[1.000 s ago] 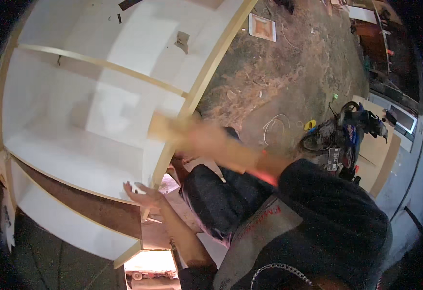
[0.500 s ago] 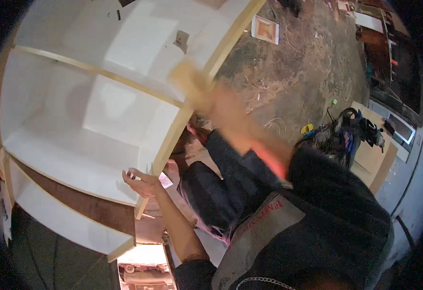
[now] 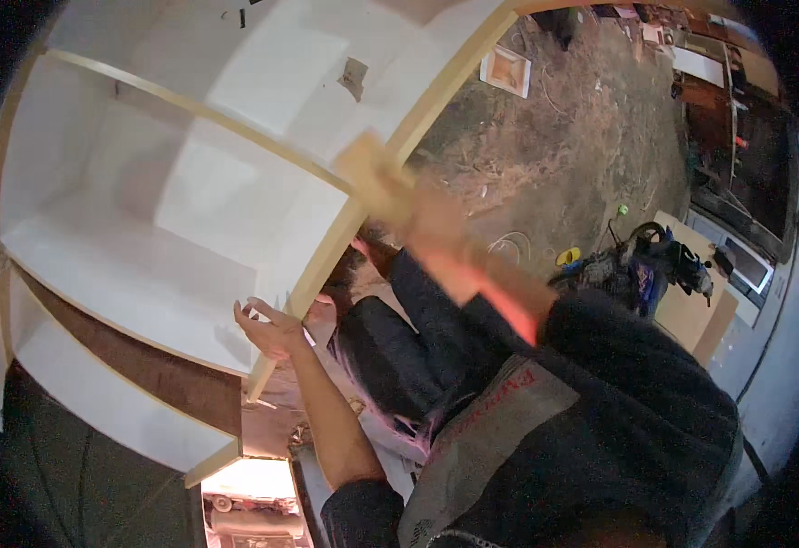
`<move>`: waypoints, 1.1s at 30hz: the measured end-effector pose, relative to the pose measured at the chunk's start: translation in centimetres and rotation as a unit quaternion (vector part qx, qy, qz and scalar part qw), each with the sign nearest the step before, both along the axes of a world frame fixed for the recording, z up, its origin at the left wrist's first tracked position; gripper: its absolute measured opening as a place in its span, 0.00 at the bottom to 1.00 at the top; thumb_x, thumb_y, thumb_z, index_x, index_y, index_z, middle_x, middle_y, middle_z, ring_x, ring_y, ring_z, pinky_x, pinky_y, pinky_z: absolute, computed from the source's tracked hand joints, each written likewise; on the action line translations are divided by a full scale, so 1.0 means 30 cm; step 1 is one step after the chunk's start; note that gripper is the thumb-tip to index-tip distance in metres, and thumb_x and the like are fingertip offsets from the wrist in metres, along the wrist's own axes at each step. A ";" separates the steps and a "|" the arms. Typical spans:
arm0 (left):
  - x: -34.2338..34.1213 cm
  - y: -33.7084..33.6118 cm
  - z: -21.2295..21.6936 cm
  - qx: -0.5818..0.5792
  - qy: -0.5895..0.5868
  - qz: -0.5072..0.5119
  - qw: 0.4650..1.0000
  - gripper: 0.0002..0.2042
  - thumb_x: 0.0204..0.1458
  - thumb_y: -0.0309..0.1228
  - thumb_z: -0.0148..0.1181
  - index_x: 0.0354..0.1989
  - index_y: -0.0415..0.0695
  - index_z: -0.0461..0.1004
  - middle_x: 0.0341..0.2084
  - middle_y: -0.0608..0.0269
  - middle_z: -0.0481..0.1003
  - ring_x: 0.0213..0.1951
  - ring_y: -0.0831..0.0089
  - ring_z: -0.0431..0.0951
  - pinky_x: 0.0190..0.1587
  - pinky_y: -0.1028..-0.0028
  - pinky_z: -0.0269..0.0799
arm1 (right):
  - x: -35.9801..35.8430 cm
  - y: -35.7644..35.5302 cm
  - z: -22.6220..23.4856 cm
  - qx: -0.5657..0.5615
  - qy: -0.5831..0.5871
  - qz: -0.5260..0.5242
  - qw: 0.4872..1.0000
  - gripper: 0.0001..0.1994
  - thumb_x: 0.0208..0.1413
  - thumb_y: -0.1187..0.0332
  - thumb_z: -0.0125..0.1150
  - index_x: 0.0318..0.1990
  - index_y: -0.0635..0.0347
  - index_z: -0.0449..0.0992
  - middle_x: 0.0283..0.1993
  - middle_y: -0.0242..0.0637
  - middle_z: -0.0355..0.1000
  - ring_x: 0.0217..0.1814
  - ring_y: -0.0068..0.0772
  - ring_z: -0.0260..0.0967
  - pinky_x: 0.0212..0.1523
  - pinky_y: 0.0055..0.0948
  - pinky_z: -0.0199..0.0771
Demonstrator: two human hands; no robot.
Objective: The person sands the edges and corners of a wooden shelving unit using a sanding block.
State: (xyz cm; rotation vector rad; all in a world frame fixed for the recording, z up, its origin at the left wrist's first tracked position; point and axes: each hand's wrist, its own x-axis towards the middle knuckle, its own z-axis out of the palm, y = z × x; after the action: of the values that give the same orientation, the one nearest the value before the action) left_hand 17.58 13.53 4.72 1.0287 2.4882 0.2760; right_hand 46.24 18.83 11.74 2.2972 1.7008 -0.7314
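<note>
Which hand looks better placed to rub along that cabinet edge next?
Probably the right hand: it holds a pale block already against the cabinet's front edge. The left hand is lower, open, by the shelf corner.

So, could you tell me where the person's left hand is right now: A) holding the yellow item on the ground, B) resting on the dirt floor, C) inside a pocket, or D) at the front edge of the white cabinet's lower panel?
D: the left hand sits with fingers spread at the front edge of the white cabinet.
</note>
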 end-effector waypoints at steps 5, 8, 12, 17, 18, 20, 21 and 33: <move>-0.013 -0.011 -0.004 -0.026 0.005 0.012 1.000 0.28 0.67 0.54 0.43 0.64 0.46 0.66 0.51 0.57 0.77 0.50 0.55 0.77 0.50 0.56 0.71 | -0.052 0.017 0.093 -0.080 0.164 0.102 0.978 0.36 0.58 0.38 0.58 0.73 0.32 0.59 0.48 0.57 0.72 0.44 0.58 0.79 0.43 0.52 0.79; -0.009 -0.017 0.020 -0.043 0.005 0.029 0.999 0.27 0.67 0.55 0.42 0.64 0.48 0.66 0.51 0.58 0.77 0.51 0.54 0.77 0.50 0.55 0.71 | 0.183 0.135 0.059 0.091 0.076 -0.028 0.993 0.35 0.58 0.36 0.57 0.68 0.41 0.67 0.47 0.60 0.74 0.45 0.58 0.78 0.44 0.50 0.78; -0.001 0.008 0.014 -0.045 0.003 0.034 0.998 0.27 0.67 0.55 0.43 0.64 0.49 0.67 0.51 0.58 0.77 0.52 0.54 0.76 0.50 0.54 0.71 | 0.260 0.177 0.015 0.048 -0.013 -0.058 0.997 0.36 0.57 0.41 0.62 0.72 0.37 0.64 0.50 0.63 0.73 0.52 0.56 0.77 0.48 0.51 0.77; -0.011 -0.002 0.002 -0.051 -0.002 0.026 0.998 0.27 0.66 0.54 0.45 0.63 0.47 0.67 0.51 0.58 0.77 0.52 0.53 0.76 0.50 0.53 0.71 | -0.268 -0.125 -0.019 -0.079 0.167 0.094 0.978 0.38 0.56 0.44 0.63 0.74 0.37 0.60 0.58 0.62 0.69 0.56 0.59 0.74 0.50 0.50 0.76; -0.020 -0.012 -0.008 -0.042 -0.005 0.024 0.999 0.27 0.66 0.54 0.46 0.63 0.47 0.67 0.51 0.57 0.77 0.52 0.52 0.76 0.50 0.52 0.71 | -0.298 -0.112 0.018 -0.079 0.167 0.099 0.978 0.38 0.56 0.44 0.63 0.74 0.37 0.60 0.58 0.62 0.69 0.56 0.59 0.74 0.50 0.50 0.76; -0.022 -0.019 -0.017 -0.031 -0.013 0.025 0.999 0.26 0.66 0.54 0.46 0.63 0.47 0.67 0.50 0.57 0.77 0.52 0.51 0.75 0.50 0.51 0.71 | -0.323 -0.069 0.091 -0.162 0.200 0.117 0.959 0.35 0.56 0.46 0.65 0.71 0.39 0.65 0.61 0.58 0.69 0.60 0.54 0.72 0.52 0.49 0.75; -0.020 -0.014 -0.003 -0.037 -0.014 0.027 0.999 0.26 0.66 0.53 0.46 0.63 0.47 0.67 0.50 0.57 0.77 0.52 0.51 0.75 0.49 0.51 0.70 | -0.285 -0.048 0.102 -0.126 0.176 0.096 0.972 0.35 0.55 0.46 0.65 0.70 0.40 0.66 0.62 0.56 0.69 0.59 0.53 0.73 0.53 0.48 0.76; -0.075 -0.048 -0.010 0.099 -0.061 -0.029 0.993 0.26 0.64 0.51 0.49 0.62 0.43 0.69 0.56 0.51 0.73 0.57 0.49 0.71 0.56 0.53 0.68 | -0.416 -0.203 -0.030 0.018 0.098 0.060 0.993 0.39 0.55 0.43 0.64 0.74 0.29 0.57 0.53 0.55 0.73 0.48 0.58 0.77 0.43 0.49 0.79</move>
State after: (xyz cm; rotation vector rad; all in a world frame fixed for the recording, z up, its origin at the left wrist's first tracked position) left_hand 15.33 12.11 4.42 1.1244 2.3529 0.5603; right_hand 33.74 12.75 10.84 2.1847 1.9316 -0.9354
